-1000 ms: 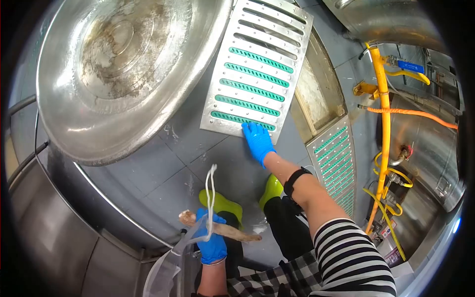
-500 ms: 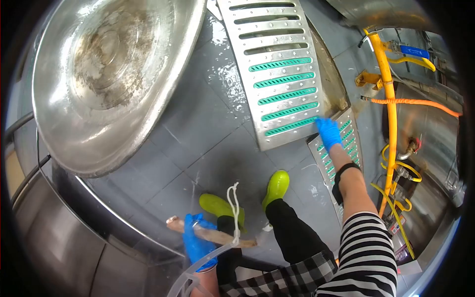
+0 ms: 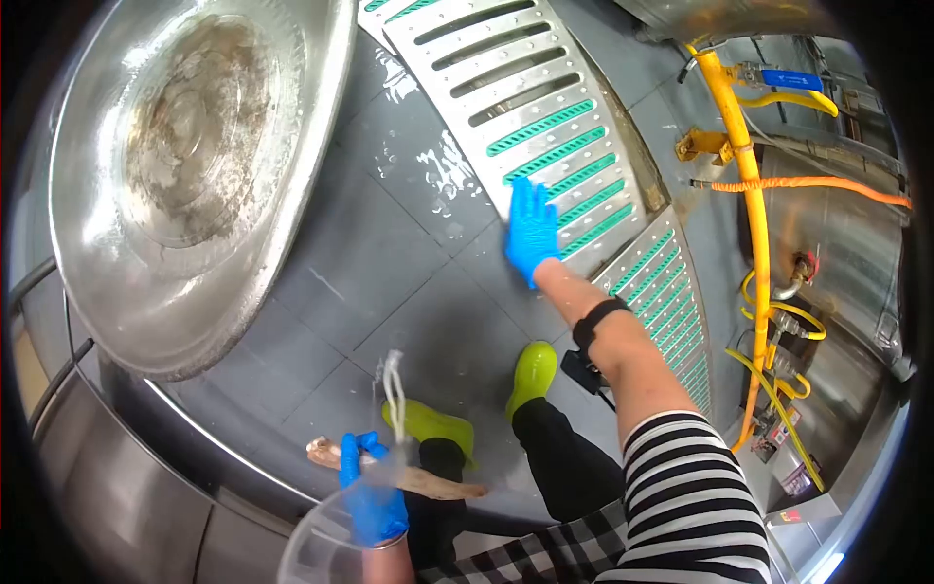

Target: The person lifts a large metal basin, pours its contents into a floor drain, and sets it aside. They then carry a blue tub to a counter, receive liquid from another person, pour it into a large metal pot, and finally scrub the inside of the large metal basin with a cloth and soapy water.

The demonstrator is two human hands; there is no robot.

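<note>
A steel grate (image 3: 525, 107) is lying on the wet grey floor (image 3: 389, 263), stretching from the centre toward 12 o'clock. The right hand (image 3: 532, 232), gloved in blue, is pressing flat on its lower end, fingers spread wide and gripping nothing. Toward 6 o'clock, the left hand (image 3: 373, 492) is closing around a wooden stick (image 3: 428, 480), with white string (image 3: 393, 384) looping above it. Green boots (image 3: 532, 375) are standing between the hands. A huge steel pan (image 3: 185, 146) is filling 10 o'clock; a yellow pipe (image 3: 754, 224) is running down at 3 o'clock.
</note>
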